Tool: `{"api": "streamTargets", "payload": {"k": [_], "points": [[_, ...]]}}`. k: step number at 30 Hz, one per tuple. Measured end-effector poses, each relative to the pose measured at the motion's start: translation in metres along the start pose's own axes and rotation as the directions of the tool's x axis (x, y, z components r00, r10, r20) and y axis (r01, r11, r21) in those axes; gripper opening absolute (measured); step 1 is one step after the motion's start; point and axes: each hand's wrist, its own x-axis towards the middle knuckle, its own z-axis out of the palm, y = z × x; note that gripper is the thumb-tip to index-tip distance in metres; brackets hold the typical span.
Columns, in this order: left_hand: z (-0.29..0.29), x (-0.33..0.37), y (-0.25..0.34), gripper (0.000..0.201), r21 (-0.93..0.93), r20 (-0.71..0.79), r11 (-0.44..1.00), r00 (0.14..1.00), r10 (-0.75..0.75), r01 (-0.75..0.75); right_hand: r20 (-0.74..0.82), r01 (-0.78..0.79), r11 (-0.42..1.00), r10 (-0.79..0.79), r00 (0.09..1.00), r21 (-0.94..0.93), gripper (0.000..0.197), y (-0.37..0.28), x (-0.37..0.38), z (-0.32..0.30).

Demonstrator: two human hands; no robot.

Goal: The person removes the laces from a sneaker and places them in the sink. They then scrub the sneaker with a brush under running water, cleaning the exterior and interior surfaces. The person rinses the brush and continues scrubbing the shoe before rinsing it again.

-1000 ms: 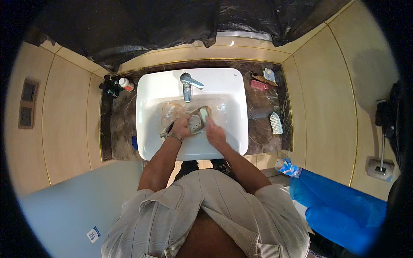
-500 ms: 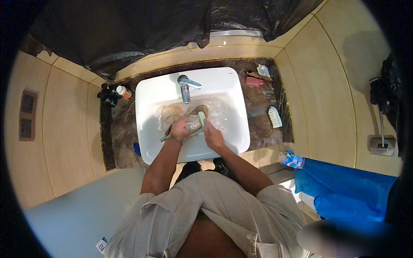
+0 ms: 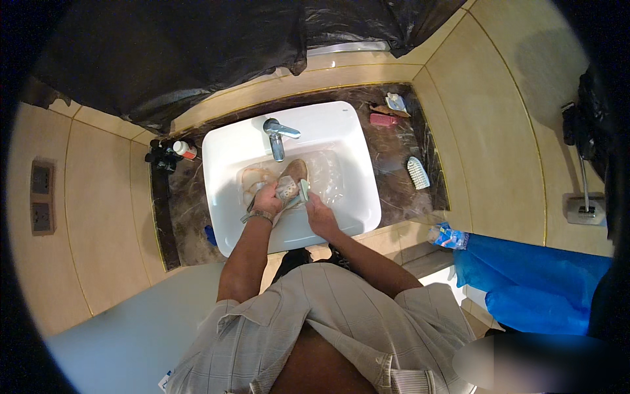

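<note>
In the white sink (image 3: 216, 151), my left hand (image 3: 268, 199) is closed around a brown sandal (image 3: 296, 169) with a pale perforated strap. The sandal is tilted, its toe pointing toward the tap (image 3: 278, 150). My right hand (image 3: 321, 215) grips a pale green brush (image 3: 304, 190) and holds it against the sandal's right edge; its bristles cannot be made out. Beside my left hand, a second pale strappy piece of footwear (image 3: 252, 176) lies in the sudsy water, partly hidden.
Around the sink runs a dark marble counter (image 3: 394, 197). On its right are a white-bristled brush (image 3: 417, 173), a pink bar (image 3: 382, 120) and a crumpled wrapper (image 3: 396, 102). A white bottle (image 3: 184, 150) stands at the left beside dark objects (image 3: 161, 156). Blue plastic (image 3: 525, 276) hangs at lower right.
The brush has tilted more upright and shifted to the sandal's right edge. My right hand has drawn slightly left and down. The whole view has shifted a little.
</note>
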Motion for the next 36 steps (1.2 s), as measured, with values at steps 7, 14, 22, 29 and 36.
{"api": "streamTargets", "payload": {"k": [7, 14, 22, 29, 36], "points": [[0.032, 0.013, -0.048, 0.026, -0.249, -0.079, 0.962, 0.993, 0.091, -0.108, -0.032, -0.238, 0.971, 0.237, 0.971, -0.027, 0.045, -0.022, 0.076, 0.005], [0.046, 0.061, -0.068, 0.022, -0.814, 0.542, -0.446, 0.761, -0.356, 0.371, 0.058, -0.03, 0.999, 0.028, 0.998, 0.03, 0.047, -0.008, 0.024, 0.03], [0.082, 0.063, -0.115, 0.024, -0.611, 0.021, 0.791, 1.0, -0.022, 0.03, 0.226, 0.007, 0.89, 0.109, 0.968, -0.457, 0.042, -0.002, 0.096, -0.01], [0.052, 0.049, -0.059, 0.024, -0.862, 0.44, 0.12, 0.845, -0.304, 0.492, 0.389, -0.028, 0.966, 0.13, 0.912, -0.257, 0.048, 0.006, 0.034, -0.024], [0.055, 0.035, -0.06, 0.033, -0.691, 0.214, 0.685, 0.97, -0.113, 0.232, 0.233, -0.02, 0.904, 0.131, 0.963, -0.427, 0.033, 0.003, 0.096, -0.008]]}}
